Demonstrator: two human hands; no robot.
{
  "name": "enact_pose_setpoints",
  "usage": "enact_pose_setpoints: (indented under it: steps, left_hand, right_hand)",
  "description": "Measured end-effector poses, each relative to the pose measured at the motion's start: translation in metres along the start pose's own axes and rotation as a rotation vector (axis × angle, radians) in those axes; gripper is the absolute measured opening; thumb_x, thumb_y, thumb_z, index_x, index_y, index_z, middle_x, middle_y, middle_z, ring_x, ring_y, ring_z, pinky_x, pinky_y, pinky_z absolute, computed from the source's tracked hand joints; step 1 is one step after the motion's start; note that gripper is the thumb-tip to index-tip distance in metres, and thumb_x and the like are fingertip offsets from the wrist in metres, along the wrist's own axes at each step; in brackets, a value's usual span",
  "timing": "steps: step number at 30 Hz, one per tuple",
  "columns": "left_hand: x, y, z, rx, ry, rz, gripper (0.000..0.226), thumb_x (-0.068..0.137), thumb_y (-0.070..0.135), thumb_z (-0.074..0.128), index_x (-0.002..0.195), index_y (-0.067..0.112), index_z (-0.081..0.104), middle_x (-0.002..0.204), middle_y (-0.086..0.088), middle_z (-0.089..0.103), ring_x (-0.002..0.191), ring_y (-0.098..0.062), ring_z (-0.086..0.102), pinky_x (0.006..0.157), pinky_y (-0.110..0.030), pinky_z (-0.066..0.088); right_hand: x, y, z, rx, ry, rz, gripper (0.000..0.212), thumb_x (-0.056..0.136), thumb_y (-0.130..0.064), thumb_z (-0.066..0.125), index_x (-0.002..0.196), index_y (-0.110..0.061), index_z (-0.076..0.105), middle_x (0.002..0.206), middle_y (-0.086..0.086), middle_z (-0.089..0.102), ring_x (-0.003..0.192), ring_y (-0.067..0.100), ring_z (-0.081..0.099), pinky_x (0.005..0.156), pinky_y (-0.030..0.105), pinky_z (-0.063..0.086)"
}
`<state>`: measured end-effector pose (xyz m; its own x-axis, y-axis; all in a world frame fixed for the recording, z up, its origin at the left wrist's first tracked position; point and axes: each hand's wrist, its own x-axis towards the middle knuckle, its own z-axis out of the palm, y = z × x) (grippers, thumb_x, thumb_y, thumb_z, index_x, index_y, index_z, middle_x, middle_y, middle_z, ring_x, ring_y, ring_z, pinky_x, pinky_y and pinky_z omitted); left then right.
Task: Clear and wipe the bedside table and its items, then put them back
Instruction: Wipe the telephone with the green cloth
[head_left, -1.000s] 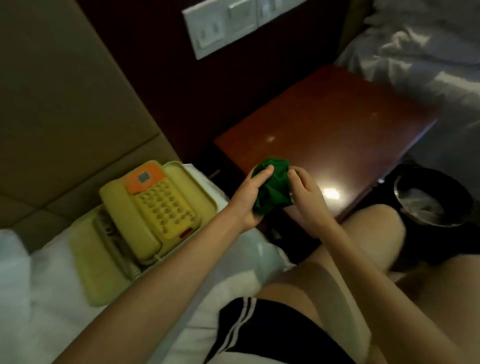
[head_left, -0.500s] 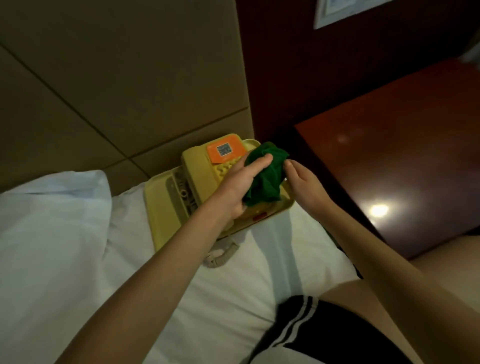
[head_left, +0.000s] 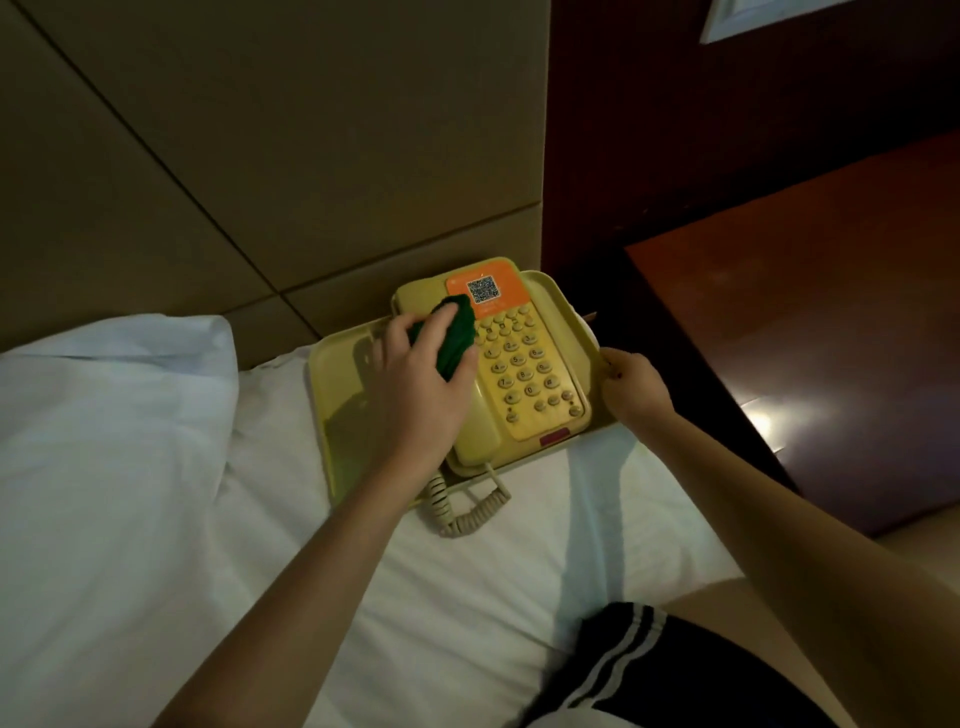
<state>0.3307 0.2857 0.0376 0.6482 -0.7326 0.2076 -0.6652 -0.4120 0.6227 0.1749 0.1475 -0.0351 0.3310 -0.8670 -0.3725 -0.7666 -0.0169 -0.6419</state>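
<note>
Left hand (head_left: 415, 384), fingers curled round crumpled green cloth (head_left: 457, 338), pressed on left side of yellowed plastic push-button telephone (head_left: 530, 374). Right hand (head_left: 631, 389) pinching raised right rim of matching rectangular tray (head_left: 343, 395), telephone seated inside, on white bed sheet (head_left: 156, 519). Glossy red-brown bedside table (head_left: 831, 291) just beside, at right.

1. Handset (head_left: 470, 436): mostly hidden under left hand (head_left: 415, 384) and green cloth (head_left: 457, 338).
2. Worktop (head_left: 831, 312): cut off at the right edge.
3. Right hand (head_left: 631, 387): fingertips hidden at tray (head_left: 343, 395) rim.
4. Orange label (head_left: 485, 291): print too small to read.
</note>
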Motion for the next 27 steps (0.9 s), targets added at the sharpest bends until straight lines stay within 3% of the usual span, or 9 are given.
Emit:
enact_pose_setpoints:
  steps: [2,5,11,14,18,22,27]
  left_hand:
    - [0.0,-0.006,0.01,0.121,0.025,0.111,0.043,0.084,0.027,0.068,0.126,0.022,0.06,0.122,-0.01,0.053,0.106,-0.029,0.045,0.082,-0.034,0.04]
    - [-0.002,-0.008,0.013,0.252,0.045,0.24,0.042,0.08,0.026,0.071,0.121,0.021,0.063,0.119,-0.011,0.057,0.1,-0.031,0.047,0.078,-0.033,0.037]
    - [-0.014,0.006,0.015,0.191,0.016,0.169,0.053,0.084,0.056,0.046,0.125,0.026,0.06,0.126,-0.008,0.054,0.108,-0.032,0.044,0.08,-0.03,0.033]
    - [-0.016,0.015,0.024,0.212,-0.029,0.217,0.048,0.086,0.052,0.044,0.123,0.026,0.062,0.126,-0.007,0.054,0.107,-0.034,0.044,0.078,-0.032,0.038]
    - [0.001,0.027,0.032,0.359,-0.101,0.382,0.044,0.089,0.046,0.043,0.124,0.024,0.059,0.125,-0.01,0.055,0.106,-0.036,0.047,0.084,-0.042,0.045]
    - [0.049,0.041,0.046,0.399,-0.179,0.29,0.043,0.095,0.044,0.046,0.135,0.028,0.049,0.138,-0.006,0.043,0.119,-0.031,0.037,0.093,-0.035,0.035]
    - [0.072,0.047,0.059,0.393,-0.265,0.272,0.043,0.095,0.043,0.047,0.135,0.03,0.049,0.142,-0.001,0.041,0.125,-0.029,0.035,0.101,-0.038,0.029]
  right_hand:
    - [-0.001,-0.001,-0.002,0.006,0.006,-0.002,0.043,0.082,0.003,0.04,0.115,-0.01,0.063,0.115,0.012,0.057,0.104,0.032,0.055,0.084,0.046,0.051]
    - [-0.003,0.002,-0.001,0.052,0.039,-0.012,0.039,0.085,0.0,0.041,0.115,-0.011,0.064,0.126,0.009,0.054,0.114,0.032,0.05,0.086,0.04,0.048]
    - [-0.034,0.029,-0.002,0.118,0.151,-0.069,0.038,0.083,0.003,0.043,0.114,-0.007,0.063,0.128,0.008,0.053,0.113,0.029,0.051,0.086,0.035,0.045]
    - [-0.058,0.042,-0.002,0.121,0.195,-0.115,0.037,0.084,0.005,0.043,0.118,-0.001,0.058,0.126,0.008,0.05,0.107,0.025,0.053,0.078,0.025,0.039]
    - [-0.077,0.058,0.004,0.155,0.232,-0.145,0.044,0.084,0.009,0.044,0.126,-0.003,0.05,0.131,0.011,0.043,0.109,0.024,0.049,0.082,0.022,0.035]
    - [-0.074,0.061,-0.004,0.22,0.27,-0.16,0.046,0.081,0.014,0.043,0.123,-0.001,0.054,0.128,0.014,0.046,0.112,0.023,0.046,0.086,0.018,0.032]
    - [-0.066,0.069,-0.008,0.247,0.243,-0.161,0.045,0.088,0.007,0.044,0.132,-0.002,0.049,0.134,0.012,0.045,0.12,0.024,0.045,0.091,0.013,0.029]
